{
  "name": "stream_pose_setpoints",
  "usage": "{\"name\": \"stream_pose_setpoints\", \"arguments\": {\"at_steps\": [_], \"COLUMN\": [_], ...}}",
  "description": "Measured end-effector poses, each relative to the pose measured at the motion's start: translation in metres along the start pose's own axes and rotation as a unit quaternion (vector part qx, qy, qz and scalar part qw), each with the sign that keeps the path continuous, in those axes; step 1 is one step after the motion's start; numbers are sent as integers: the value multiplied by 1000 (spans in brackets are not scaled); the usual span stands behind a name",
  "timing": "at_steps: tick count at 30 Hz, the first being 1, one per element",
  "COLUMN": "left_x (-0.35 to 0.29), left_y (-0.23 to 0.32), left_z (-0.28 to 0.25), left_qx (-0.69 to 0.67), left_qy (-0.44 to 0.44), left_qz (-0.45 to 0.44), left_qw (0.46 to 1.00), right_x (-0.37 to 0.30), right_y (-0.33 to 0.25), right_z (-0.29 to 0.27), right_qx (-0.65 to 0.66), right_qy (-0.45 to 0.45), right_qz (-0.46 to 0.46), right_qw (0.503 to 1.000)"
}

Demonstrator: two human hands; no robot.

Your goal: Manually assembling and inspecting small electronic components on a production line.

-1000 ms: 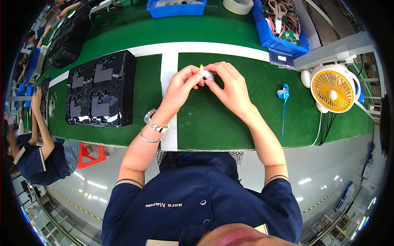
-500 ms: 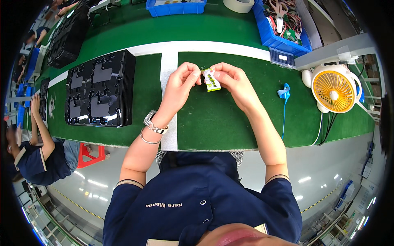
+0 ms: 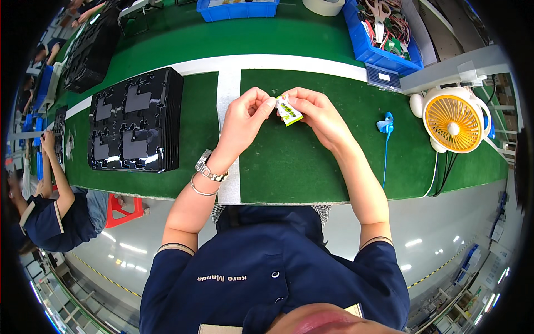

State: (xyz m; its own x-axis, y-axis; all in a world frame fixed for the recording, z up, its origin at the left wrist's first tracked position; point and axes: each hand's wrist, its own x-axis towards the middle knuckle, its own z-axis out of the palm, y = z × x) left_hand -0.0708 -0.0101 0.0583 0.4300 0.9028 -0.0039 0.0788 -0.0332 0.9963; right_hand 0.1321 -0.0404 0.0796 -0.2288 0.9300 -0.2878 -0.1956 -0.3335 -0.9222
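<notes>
A small white-and-green printed packet [image 3: 290, 115] is held up above the green mat, tilted. My right hand [image 3: 317, 114] pinches it between thumb and fingers at its upper right side. The thumb and fingertips of my left hand [image 3: 243, 118] are pressed together at the packet's upper left corner. What lies between those left fingertips is mostly hidden, though they meet the packet's edge. A metal watch [image 3: 203, 161] and a bracelet are on my left wrist.
A stack of black moulded panels [image 3: 130, 125] stands to the left. A white-and-yellow fan [image 3: 452, 123] and a blue strap with a cord [image 3: 385, 125] lie to the right. Far right, a blue bin [image 3: 364, 53] holds wires and scissors. A co-worker [image 3: 61, 217] sits at left.
The packet has tilted, its lower end swinging a little to the right. My left hand has shifted slightly right, its fingertips closer to my right hand. The co-worker's arms have moved a little.
</notes>
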Motion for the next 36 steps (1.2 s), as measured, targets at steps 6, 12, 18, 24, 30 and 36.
{"name": "stream_pose_setpoints", "arguments": {"at_steps": [6, 12, 18, 24, 30, 36], "left_x": [-1, -1, -1, -2, -2, -1], "left_y": [3, 1, 4, 8, 8, 6], "left_z": [2, 6, 4, 4, 4, 3], "left_qx": [19, -14, 10, 16, -20, -52], "left_qy": [-6, 26, -2, -10, -9, -24], "left_qz": [-15, 13, -19, -40, -52, -49], "left_qw": [1000, 999, 1000, 999, 998, 997], "right_x": [-1, 1, 3, 0, -4, -4], "right_y": [1, 3, 7, 5, 1, -1], "right_z": [0, 0, 4, 11, 17, 17], "right_qx": [-9, -55, -183, -267, -412, -472], "right_qy": [-1, -15, 34, 72, 126, 129], "right_qz": [7, -24, -97, -132, -248, -311], "right_qw": [1000, 998, 978, 952, 868, 815]}}
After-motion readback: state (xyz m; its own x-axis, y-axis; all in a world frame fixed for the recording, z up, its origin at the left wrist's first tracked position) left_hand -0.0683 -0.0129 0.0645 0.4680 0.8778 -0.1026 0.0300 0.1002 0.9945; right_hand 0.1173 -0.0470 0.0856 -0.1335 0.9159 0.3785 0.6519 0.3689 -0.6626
